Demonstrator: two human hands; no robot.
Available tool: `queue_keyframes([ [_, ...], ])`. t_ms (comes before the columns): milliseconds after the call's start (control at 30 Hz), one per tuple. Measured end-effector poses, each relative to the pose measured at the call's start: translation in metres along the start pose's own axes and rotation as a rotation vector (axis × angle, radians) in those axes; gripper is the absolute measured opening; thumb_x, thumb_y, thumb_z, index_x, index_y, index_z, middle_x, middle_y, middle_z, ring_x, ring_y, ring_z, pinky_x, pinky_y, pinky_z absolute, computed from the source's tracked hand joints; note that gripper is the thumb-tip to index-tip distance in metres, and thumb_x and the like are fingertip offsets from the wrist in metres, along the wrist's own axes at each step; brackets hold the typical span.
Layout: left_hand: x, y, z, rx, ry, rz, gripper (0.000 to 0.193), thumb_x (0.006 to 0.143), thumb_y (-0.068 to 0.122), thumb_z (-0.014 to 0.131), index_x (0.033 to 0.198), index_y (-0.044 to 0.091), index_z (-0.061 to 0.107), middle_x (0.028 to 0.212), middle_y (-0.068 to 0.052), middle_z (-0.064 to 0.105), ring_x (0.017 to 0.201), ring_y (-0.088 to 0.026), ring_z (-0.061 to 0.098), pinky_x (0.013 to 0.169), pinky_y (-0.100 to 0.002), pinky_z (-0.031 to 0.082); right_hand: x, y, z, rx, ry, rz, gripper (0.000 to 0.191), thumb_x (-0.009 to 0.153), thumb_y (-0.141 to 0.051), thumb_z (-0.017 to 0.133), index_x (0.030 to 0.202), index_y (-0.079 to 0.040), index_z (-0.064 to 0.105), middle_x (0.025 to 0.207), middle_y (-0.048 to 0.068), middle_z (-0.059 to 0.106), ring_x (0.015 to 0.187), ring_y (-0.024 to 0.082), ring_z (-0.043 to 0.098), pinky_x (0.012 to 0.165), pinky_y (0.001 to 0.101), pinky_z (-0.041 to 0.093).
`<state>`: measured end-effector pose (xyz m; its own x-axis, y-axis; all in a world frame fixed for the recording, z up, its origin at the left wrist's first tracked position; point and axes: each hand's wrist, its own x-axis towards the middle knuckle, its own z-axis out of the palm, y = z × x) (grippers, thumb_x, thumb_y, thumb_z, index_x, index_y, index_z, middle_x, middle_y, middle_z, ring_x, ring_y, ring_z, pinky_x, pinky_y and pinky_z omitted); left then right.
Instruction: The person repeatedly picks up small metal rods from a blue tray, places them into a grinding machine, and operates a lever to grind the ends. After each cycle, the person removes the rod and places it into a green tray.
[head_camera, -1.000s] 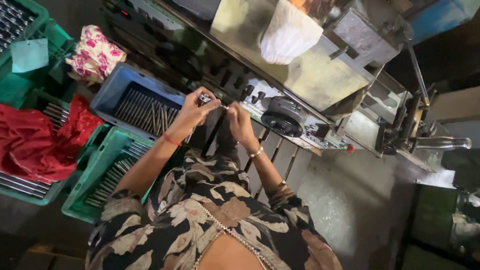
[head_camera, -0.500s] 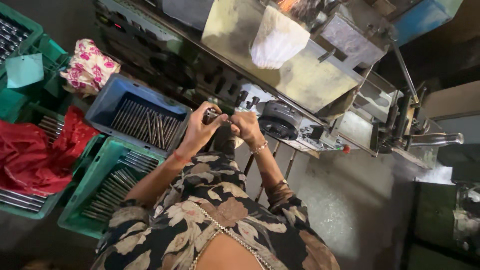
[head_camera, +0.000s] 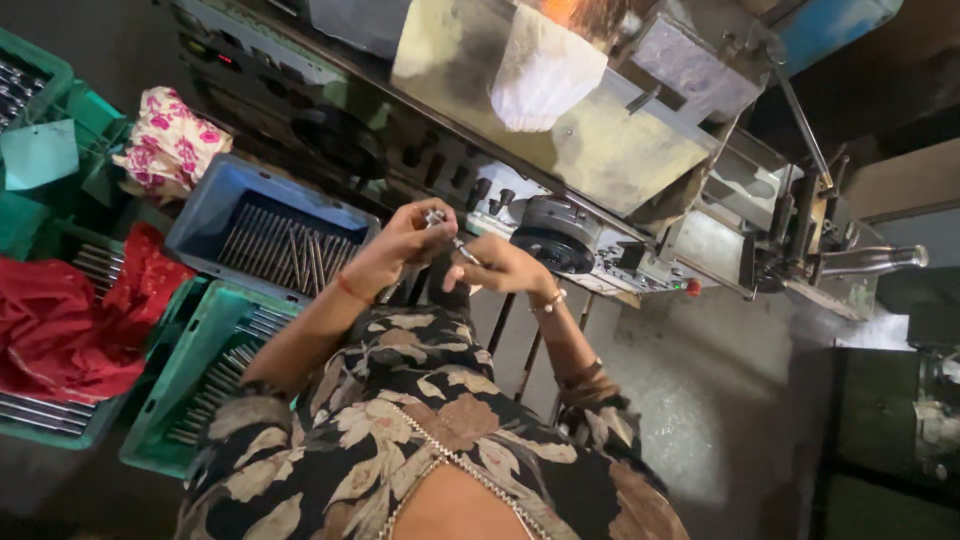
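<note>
Black floral-print garment, red wrist thread, bracelet.

The floor is bare grey concrete at four o'clock. On it at nine o'clock stands a blue crate of thin metal rods. At eight o'clock sits a green crate with more rods, and beside it, further toward nine, another green crate under a red cloth. At ten o'clock a floral cloth lies bundled against more green crates. The machine's counter runs across twelve to two o'clock, carrying a white ribbed cup and a dark round chuck.
</note>
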<state>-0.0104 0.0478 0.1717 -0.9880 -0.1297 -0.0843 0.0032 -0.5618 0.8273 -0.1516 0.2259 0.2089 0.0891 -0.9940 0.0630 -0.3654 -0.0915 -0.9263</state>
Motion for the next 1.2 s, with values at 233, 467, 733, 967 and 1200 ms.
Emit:
queue_keyframes([
  [233,0.001,-0.008,0.017,-0.085,0.06,0.12,0.016,0.097,0.016,0.074,0.096,0.009,0.06,0.063,0.008,0.049,0.047,-0.001,0.04,0.041,-0.022,0.027,0.002,-0.022,-0.021,0.049,-0.003,-0.015,0.027,0.101,-0.024,0.066,0.093,-0.002,0.079,0.071,0.008,0.069,0.063,0.015,0.063,0.059,0.0316,0.046],
  [467,-0.003,-0.002,0.008,0.041,0.236,-0.004,0.017,0.092,0.019,0.077,0.093,0.011,0.062,0.061,0.009,0.048,0.045,-0.001,0.039,0.039,-0.022,0.025,0.008,0.026,0.017,0.278,0.221,0.026,0.037,0.1,-0.028,0.062,0.084,0.0,0.08,0.057,0.003,0.061,0.049,0.011,0.053,0.049,0.0269,0.038],
  [733,-0.017,-0.032,-0.01,-0.159,0.112,0.14,0.017,0.098,0.02,0.075,0.098,0.01,0.061,0.065,0.006,0.05,0.047,-0.003,0.039,0.041,-0.022,0.023,0.008,0.036,0.023,0.231,0.112,0.046,0.026,0.098,-0.023,0.071,0.084,-0.002,0.079,0.057,0.002,0.06,0.049,0.011,0.05,0.047,0.0288,0.035],
  [967,-0.027,-0.113,-0.101,-0.662,0.278,-0.185,0.025,0.1,0.02,0.066,0.083,0.019,0.049,0.063,0.011,0.032,0.048,-0.002,0.029,0.041,-0.02,0.021,-0.002,0.069,0.096,-0.432,0.618,0.22,0.048,0.099,-0.028,0.076,0.067,0.003,0.06,0.058,0.016,0.053,0.047,0.024,0.047,0.051,0.0356,0.04],
  [1200,-0.082,-0.145,-0.169,-1.245,0.937,0.053,0.031,0.099,0.029,0.07,0.078,0.017,0.051,0.061,0.009,0.036,0.048,-0.004,0.036,0.045,-0.02,0.035,-0.055,0.098,0.137,-0.136,0.95,0.591,0.036,0.096,-0.032,0.072,0.08,0.0,0.074,0.057,0.013,0.061,0.053,0.012,0.051,0.051,0.0345,0.044],
])
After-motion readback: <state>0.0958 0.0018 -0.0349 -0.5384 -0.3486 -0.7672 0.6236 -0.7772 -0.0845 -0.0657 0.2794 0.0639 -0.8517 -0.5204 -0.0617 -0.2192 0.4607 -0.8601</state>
